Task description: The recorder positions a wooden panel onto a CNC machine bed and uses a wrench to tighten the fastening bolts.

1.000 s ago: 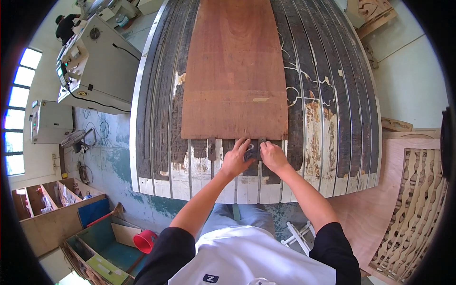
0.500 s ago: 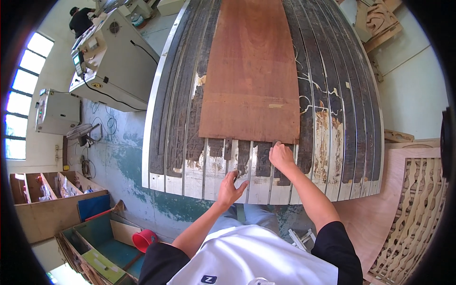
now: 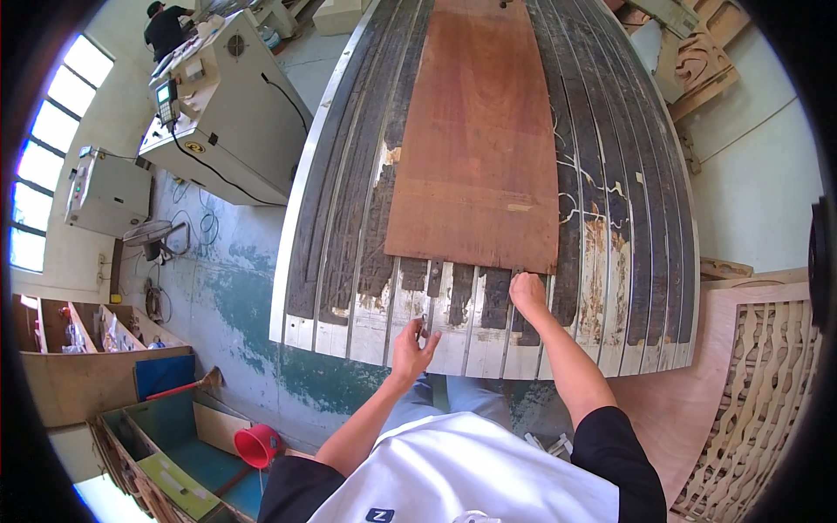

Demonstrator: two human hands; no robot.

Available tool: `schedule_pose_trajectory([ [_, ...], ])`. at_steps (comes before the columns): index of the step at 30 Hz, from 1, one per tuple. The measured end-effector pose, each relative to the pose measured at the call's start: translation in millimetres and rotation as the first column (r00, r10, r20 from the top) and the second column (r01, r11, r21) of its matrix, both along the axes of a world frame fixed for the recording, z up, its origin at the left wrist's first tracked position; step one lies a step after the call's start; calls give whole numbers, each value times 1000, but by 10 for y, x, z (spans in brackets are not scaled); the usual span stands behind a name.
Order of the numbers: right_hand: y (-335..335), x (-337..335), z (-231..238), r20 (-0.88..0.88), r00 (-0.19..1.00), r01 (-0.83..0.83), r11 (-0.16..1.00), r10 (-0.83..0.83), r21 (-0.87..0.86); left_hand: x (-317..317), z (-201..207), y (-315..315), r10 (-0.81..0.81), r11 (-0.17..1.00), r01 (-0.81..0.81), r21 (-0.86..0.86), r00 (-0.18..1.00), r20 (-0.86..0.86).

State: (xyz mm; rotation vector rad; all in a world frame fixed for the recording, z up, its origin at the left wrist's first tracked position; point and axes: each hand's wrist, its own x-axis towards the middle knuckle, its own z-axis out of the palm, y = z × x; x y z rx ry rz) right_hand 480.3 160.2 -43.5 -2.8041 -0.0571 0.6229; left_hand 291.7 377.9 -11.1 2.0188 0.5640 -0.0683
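Note:
A long reddish-brown wooden board (image 3: 475, 187) lies on a slotted machine bed (image 3: 349, 336) with worn dark strips. My right hand (image 3: 529, 298) is closed at the board's near right corner, fingers curled down at the edge. What those fingers grip, if anything, is hidden. My left hand (image 3: 413, 350) hovers over the bed's near edge, thumb and fingers bent around a small dark piece too small to name. Between the hands, a dark metal clamp piece (image 3: 434, 277) sits in a slot against the board's near edge.
Left stand a grey control cabinet (image 3: 231, 131) with a handheld pendant, a floor fan (image 3: 148, 234) and an open bin (image 3: 174, 449) with a red bucket (image 3: 256, 445). A carved lattice panel (image 3: 767, 383) lies at right. Another person (image 3: 166, 30) works far left.
The whole view has shifted a little, so the board appears slightly lower and further right. My right hand stays at the board's corner; my left hand remains over the bed's near edge.

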Motion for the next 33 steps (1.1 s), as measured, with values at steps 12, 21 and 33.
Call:
schedule_pose_trajectory([
  [12, -60, 4, -9, 36, 988, -148, 986, 151, -82, -239, -94, 232, 84, 996, -84, -36, 996, -1],
  [21, -5, -19, -156, 137, 987, 79, 996, -82, 32, -100, -139, 182, 40, 983, -36, -181, 999, 21],
  [33, 179, -95, -92, -49, 961, -278, 950, 274, -144, -391, -70, 369, 169, 985, -173, -3, 960, 223],
])
